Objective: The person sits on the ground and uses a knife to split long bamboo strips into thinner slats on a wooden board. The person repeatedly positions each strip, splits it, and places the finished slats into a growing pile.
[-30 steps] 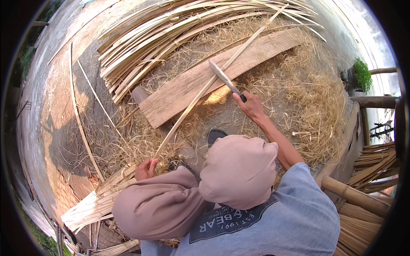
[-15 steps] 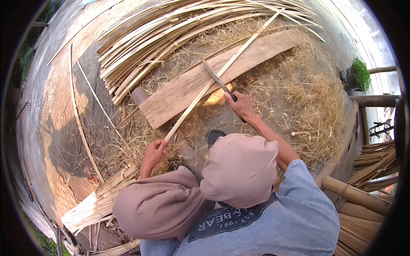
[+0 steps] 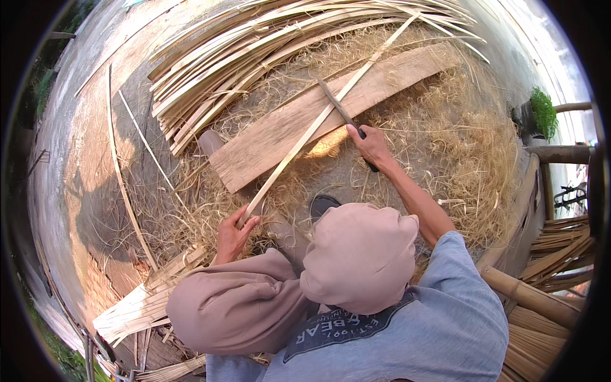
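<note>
A long pale bamboo strip (image 3: pixel 286 162) slants from my left hand (image 3: pixel 233 235) toward the far right, lying across a wooden plank (image 3: pixel 254 148). The fingers and thumb of my left hand are closed loosely around its near end. In my right hand (image 3: pixel 370 148) is the dark handle of a knife (image 3: pixel 347 114), whose narrow blade points to the far left. That blade crosses the strip over the plank; whether its edge touches the strip cannot be made out.
Curly shavings (image 3: pixel 471 146) cover the ground around the plank. A bundle of split strips (image 3: pixel 210 83) lies beyond it, with more strips (image 3: pixel 137 309) at lower left. Two loose strips lie at left. A bamboo pole (image 3: pixel 531 296) and a green plant (image 3: pixel 543 113) stand at right.
My right hand has moved the knife a little to the right and away from me. The strip has shifted slightly toward me, and my left hand has moved slightly nearer with looser fingers.
</note>
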`<action>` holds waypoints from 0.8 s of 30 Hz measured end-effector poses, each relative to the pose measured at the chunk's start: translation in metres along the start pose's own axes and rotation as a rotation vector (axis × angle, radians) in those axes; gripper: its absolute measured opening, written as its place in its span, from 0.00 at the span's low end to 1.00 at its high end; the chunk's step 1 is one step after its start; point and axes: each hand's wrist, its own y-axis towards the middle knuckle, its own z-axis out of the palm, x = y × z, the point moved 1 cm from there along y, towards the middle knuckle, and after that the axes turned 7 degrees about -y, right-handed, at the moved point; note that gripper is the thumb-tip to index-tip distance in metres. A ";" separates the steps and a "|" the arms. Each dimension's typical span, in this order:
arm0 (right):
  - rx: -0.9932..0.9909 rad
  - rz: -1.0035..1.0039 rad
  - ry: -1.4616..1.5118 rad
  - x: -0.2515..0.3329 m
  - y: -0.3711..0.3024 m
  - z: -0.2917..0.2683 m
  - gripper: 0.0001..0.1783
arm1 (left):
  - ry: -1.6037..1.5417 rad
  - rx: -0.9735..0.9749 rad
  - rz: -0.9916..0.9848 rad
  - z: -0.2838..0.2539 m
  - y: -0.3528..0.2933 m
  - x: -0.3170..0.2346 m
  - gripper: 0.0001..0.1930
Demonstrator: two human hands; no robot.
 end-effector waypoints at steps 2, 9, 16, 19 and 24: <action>0.168 -0.003 0.033 0.037 -0.053 0.019 0.36 | 0.136 -0.018 -0.160 0.021 0.017 -0.013 0.19; 0.045 -0.157 -0.061 0.002 -0.070 0.010 0.32 | 0.045 0.065 -0.046 -0.012 0.007 0.051 0.17; 0.171 -0.316 -0.159 0.016 -0.051 -0.002 0.34 | 0.132 0.001 -0.136 -0.028 -0.008 0.038 0.16; 0.030 -0.079 -0.194 -0.027 -0.013 -0.034 0.35 | -0.015 -0.041 -0.164 -0.061 -0.053 0.068 0.16; 0.070 -0.104 -0.157 -0.010 -0.002 -0.043 0.35 | 0.010 0.012 -0.295 -0.074 -0.057 0.066 0.18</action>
